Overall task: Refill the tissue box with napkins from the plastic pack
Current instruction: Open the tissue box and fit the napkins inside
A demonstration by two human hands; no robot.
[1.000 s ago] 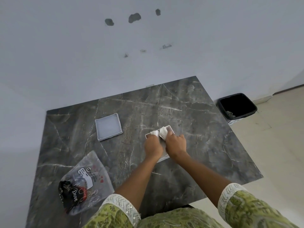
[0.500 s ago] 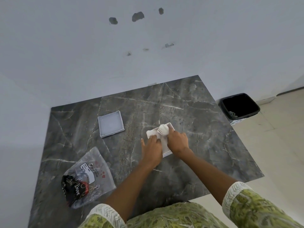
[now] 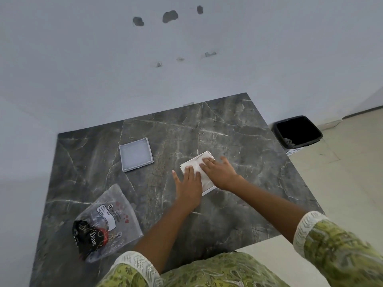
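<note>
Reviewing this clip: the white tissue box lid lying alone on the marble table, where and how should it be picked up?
The lid lies flat, hollow side up, with a raised rim all round. Probably best pinch that rim at its near-right edge, fingers coming from above, one inside and one outside the wall. That edge faces the hands and nothing stands beside it.

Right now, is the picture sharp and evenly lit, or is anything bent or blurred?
Head view: soft, even light, no glare on the dark marble table; wide-angle lens bows its edges; both flat hands, left hand and right hand, look slightly smeared.
</note>
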